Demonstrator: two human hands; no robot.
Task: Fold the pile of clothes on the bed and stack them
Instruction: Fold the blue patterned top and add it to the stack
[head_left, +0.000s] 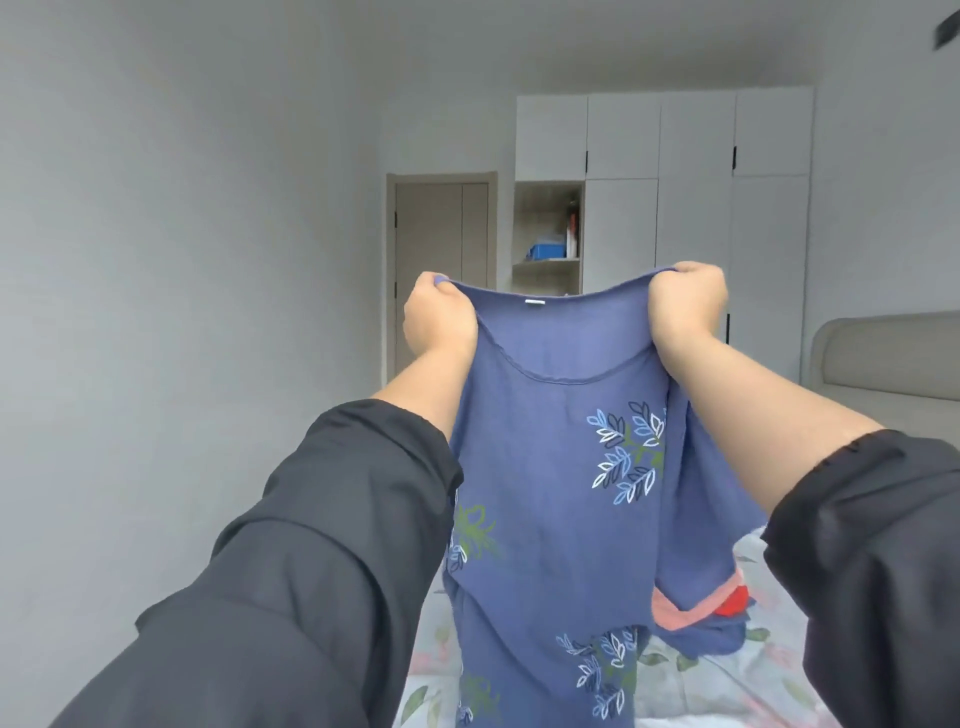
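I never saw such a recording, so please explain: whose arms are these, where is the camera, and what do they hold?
No machine here: the one picture comes from a camera worn on a person's head, so the arms in dark sleeves are that person's own. The left hand and right hand each grip the top edge of a blue top with leaf prints, holding it up so it hangs down. Below lies the bed with a flowered sheet; some red cloth shows on it. Behind stands a white wardrobe.

Shirt (550, 467) above bed (691, 680), wardrobe (696, 197) behind.
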